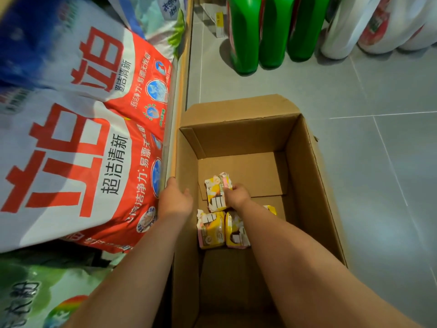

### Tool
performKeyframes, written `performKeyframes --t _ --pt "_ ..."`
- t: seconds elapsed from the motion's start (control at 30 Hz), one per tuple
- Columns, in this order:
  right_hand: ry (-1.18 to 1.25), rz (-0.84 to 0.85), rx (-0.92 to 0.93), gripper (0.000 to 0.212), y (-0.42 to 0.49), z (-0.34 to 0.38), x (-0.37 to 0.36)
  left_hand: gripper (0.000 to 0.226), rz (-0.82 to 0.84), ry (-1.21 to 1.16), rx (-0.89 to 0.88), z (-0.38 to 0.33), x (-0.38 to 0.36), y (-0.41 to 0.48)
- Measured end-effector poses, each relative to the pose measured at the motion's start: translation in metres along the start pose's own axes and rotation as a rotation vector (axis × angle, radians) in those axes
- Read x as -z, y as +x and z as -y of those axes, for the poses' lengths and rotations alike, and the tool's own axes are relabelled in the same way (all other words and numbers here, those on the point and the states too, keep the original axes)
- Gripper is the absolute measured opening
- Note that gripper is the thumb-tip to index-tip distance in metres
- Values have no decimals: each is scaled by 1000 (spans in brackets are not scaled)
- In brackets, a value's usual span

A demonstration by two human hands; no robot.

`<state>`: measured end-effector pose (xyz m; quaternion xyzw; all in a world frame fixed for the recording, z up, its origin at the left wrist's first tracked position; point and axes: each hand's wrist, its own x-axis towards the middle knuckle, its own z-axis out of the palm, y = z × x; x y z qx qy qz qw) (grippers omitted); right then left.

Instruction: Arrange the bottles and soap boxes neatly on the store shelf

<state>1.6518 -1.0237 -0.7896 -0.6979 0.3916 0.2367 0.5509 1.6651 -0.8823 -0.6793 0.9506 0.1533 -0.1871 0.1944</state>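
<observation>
Yellow soap packs (211, 229) in carton (307, 185), green bottles (246, 39) upright

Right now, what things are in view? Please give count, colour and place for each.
cardboard box: one, brown, open on the floor
soap packs: at least three, yellow-pink, inside the box
green bottles: three, green, on the floor beyond the box
white bottles: about three, white with red, top right
detergent bags: two, red-white, on the shelf at left
green bag: one, green, bottom left
left hand: one, open, at the box's left wall
right hand: one, gripping the farthest soap pack
</observation>
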Motion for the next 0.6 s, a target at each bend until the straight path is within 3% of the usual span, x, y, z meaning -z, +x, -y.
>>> performKeyframes --t 0.2,0.33,0.4,0.5,0.6 --pt "-299 -76 40 49 6 6 -15 47 -2 16 21 0 -1 6" --pt "-155 28 -35 61 0 8 -9 45 -18 42 35 1 -3 4" --pt "-40 36 -53 52 -6 6 3 44 -40 32 19 2 -4 5" --pt "-16 118 -75 14 -28 1 25 46 -4 0 36 0 0 0" --pt "28 185 -102 22 -60 1 53 64 156 -58 141 -5 15 -16"
